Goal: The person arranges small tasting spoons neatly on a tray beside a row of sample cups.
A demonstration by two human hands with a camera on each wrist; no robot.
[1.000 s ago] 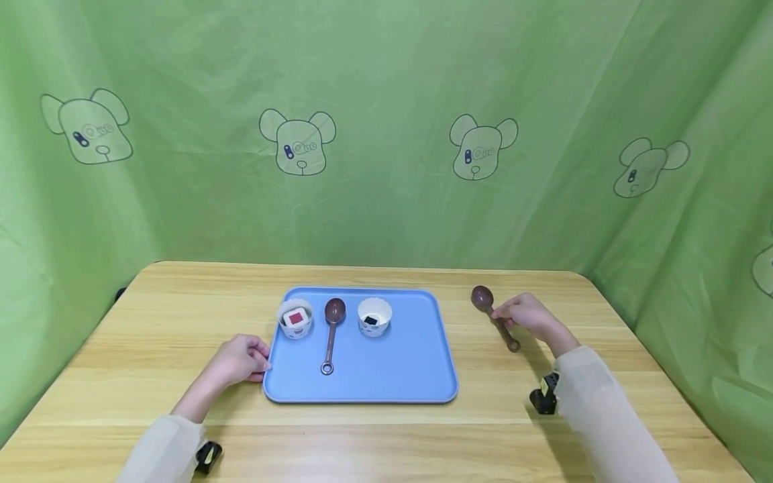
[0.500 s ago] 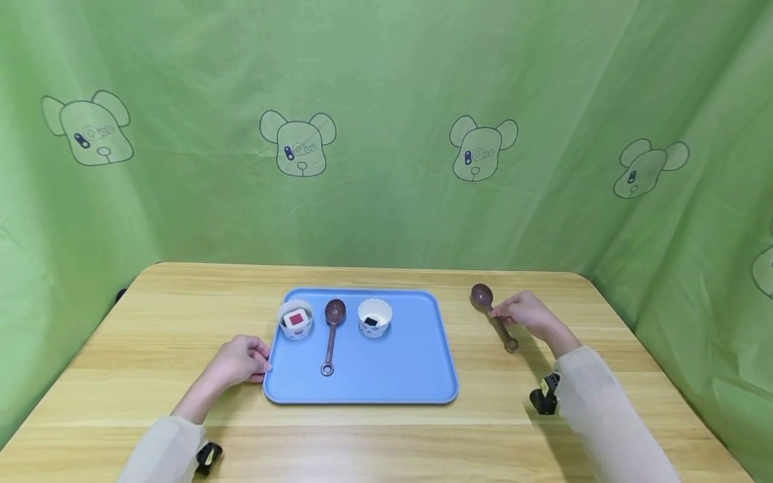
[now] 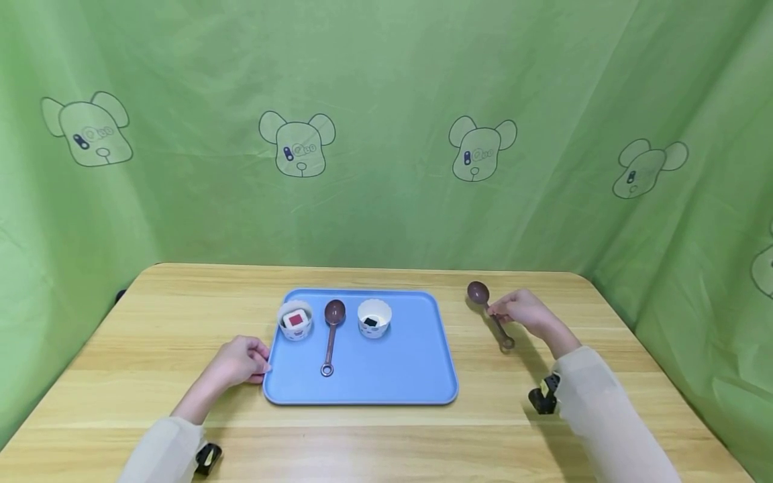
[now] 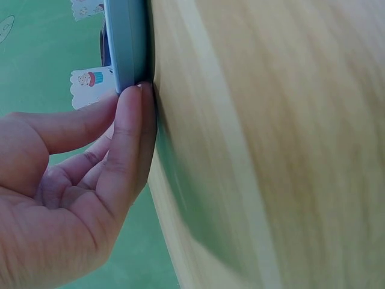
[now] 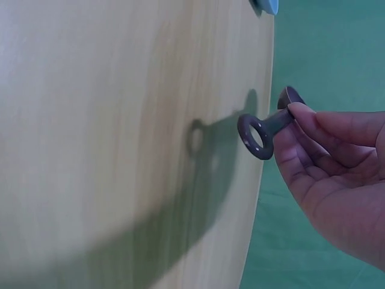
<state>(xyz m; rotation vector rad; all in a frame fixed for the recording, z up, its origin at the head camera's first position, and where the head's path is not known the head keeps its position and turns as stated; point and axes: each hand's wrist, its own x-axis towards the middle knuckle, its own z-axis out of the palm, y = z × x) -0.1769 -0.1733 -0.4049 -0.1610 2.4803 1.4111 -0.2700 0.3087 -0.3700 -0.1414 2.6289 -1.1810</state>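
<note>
My left hand (image 3: 238, 360) pinches the left edge of the blue tray (image 3: 410, 365). In the left wrist view, the thumb meets the tray's rim (image 4: 127, 45) on one side and fingertips meet it on the other. To the right of the tray, my right hand (image 3: 527, 314) holds a brown spoon (image 3: 478, 292) by its handle, bowl pointing away. Its ring end (image 5: 246, 135) and a separate shadow show in the right wrist view, so the spoon hangs above the table. A second brown spoon (image 3: 335, 312) lies on the tray between two paper cups.
The left paper cup (image 3: 296, 333) contains a white block with a red square (image 3: 296, 318). Inside the right paper cup (image 3: 379, 310) is a small black piece (image 3: 370, 322). Beneath everything is a wooden table (image 3: 362, 446), with a green curtain (image 3: 386, 221) behind it.
My right hand has shifted slightly left and away from me with the spoon. The left hand, tray, cups and the spoon on the tray stay in place.
</note>
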